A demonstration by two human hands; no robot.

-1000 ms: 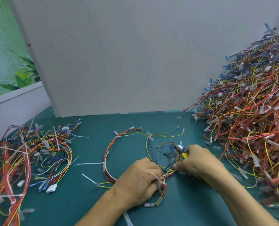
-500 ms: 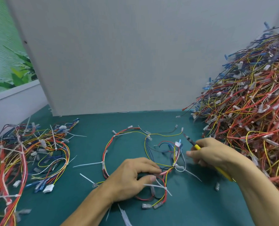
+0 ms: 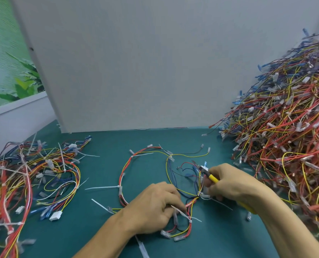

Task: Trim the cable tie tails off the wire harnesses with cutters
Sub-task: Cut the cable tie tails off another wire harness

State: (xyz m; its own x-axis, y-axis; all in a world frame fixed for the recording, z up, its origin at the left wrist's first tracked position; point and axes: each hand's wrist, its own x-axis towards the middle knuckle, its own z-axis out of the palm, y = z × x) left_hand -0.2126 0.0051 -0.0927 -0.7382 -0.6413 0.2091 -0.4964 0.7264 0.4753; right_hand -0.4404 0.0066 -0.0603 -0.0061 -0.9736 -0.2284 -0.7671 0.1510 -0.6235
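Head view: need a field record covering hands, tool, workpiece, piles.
left: left hand grips the looped red, yellow and blue wire harness
right: right hand holds yellow-handled cutters, tip pointing away from the person
untrimmed: long white cable tie tail sticks out at the loop's left
surface: teal mat
pile right: tall heap of harnesses
pile left: low heap of harnesses

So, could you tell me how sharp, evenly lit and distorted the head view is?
Head view: soft, even light, no glare; the wide lens bows the grey board's edges; the left pile and right pile smear towards the borders; the cutters and centre harness look fairly sharp.
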